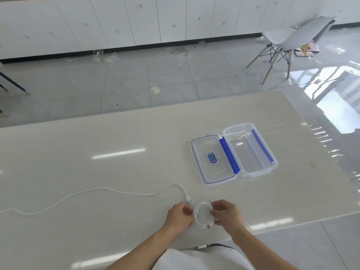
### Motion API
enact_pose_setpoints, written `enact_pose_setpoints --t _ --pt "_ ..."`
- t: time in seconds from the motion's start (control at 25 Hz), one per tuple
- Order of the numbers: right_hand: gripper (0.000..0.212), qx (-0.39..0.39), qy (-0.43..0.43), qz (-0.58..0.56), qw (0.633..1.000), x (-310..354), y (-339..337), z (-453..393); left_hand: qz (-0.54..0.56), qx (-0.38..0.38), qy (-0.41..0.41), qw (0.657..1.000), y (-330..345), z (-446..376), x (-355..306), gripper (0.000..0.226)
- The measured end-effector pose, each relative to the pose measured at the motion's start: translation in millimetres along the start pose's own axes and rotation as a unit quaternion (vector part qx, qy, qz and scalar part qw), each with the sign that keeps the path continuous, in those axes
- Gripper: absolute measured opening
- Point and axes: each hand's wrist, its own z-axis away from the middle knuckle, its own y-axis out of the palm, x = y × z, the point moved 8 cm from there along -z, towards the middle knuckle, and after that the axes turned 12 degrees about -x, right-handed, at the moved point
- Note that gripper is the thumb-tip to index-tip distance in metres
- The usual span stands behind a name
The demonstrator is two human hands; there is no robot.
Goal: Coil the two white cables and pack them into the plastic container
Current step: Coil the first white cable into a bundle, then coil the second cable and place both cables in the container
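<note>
A: What is held nearest the body?

B: A coiled white cable (pixel 202 215) is pinched between the left hand (pixel 180 215) and the right hand (pixel 227 214), just above the surface (pixel 97 172).

A: What could fail?

B: If either pinch is loosened, the loops could likely spring apart. The second white cable (pixel 97 191) lies uncoiled to the left and might be snagged.

A: And farther off?

B: The plastic container (pixel 251 151) is seen open and empty, its lid (pixel 211 159) laid beside it.
</note>
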Motion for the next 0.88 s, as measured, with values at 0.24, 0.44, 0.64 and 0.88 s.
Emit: enact_pose_setpoints --t 0.24,0.44,0.64,0.88 --pt "0.018 0.006 -0.088 0.118 0.989 16.7 -2.0 -9.7 -0.055 -0.042 0.04 0.997 4.9 1.4 -5.1 0.018" --pt "0.02 0.017 -0.115 0.142 0.983 19.5 -0.6 -10.2 -0.059 -0.063 0.036 0.996 3.5 6.6 -3.5 0.018" --pt "0.022 0.043 -0.141 0.148 0.978 19.1 -4.6 -13.1 -0.063 -0.062 0.039 0.995 1.9 10.9 -1.0 0.018" --pt "0.019 0.013 -0.244 0.199 0.949 34.2 -4.9 -6.2 -0.107 -0.061 0.06 0.991 -33.7 5.9 6.0 0.016"
